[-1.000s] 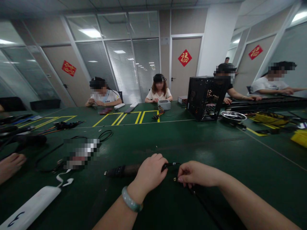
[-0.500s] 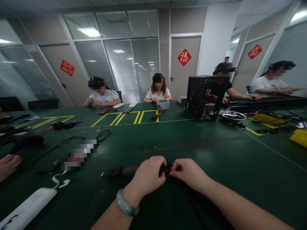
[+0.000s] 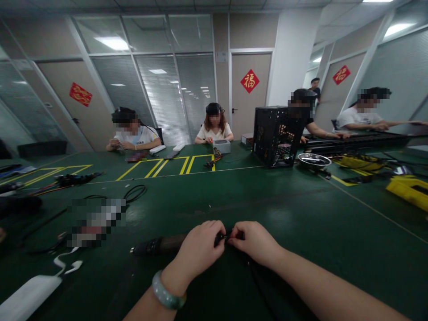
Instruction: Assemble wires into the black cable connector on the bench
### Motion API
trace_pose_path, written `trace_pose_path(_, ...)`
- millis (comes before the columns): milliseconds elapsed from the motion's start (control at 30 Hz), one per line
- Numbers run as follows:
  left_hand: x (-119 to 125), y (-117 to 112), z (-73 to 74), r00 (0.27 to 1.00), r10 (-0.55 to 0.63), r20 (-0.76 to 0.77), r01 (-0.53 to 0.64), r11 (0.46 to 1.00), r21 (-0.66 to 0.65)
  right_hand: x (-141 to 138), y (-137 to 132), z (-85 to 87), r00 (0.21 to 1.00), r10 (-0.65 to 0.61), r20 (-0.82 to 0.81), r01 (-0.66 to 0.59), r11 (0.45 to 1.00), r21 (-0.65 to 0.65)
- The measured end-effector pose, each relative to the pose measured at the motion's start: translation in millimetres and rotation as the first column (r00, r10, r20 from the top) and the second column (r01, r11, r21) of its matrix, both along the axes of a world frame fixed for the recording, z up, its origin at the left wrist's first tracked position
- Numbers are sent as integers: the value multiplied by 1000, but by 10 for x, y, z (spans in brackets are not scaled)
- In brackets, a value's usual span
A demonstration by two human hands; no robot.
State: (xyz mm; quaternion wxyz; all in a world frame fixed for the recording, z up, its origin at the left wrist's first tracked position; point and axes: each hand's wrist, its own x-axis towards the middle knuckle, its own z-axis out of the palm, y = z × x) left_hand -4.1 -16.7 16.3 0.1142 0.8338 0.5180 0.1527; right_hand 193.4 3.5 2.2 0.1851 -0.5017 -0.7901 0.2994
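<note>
Green workbench [image 3: 301, 214], lower middle of the frame: small black connector [image 3: 223, 237], too small for one grip, pinched between left hand [image 3: 200, 249] and right hand [image 3: 256, 243], both clenched, cable [image 3: 259, 285] trailing downward, black tool [image 3: 157, 246] just beside.

Head cam, fwd & down, close-up

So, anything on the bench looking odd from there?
Left of the left hand, a pixelated block hides part of the green bench top, so whatever lies there cannot be identified. A black cable loop comes out behind it. Nothing else stands out.
</note>
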Motion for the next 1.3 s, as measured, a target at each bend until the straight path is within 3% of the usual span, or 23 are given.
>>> trace_pose_path(300, 28, -33, 41, 1000, 24, 10, -23, 1000, -9, 11, 1, 3, 1000, 15, -15, -15, 1000, 24)
trace_pose_path(1067, 9, 28, -51, 997, -69, 29, 67, 997, 49, 26, 41, -96, 998, 46, -45, -44, 998, 46)
trace_pose_path(1300, 7, 24, -66, 997, -83, 9, 82, 995, 60, 13, 17, -17, 995, 75, 58, -84, 981, 177)
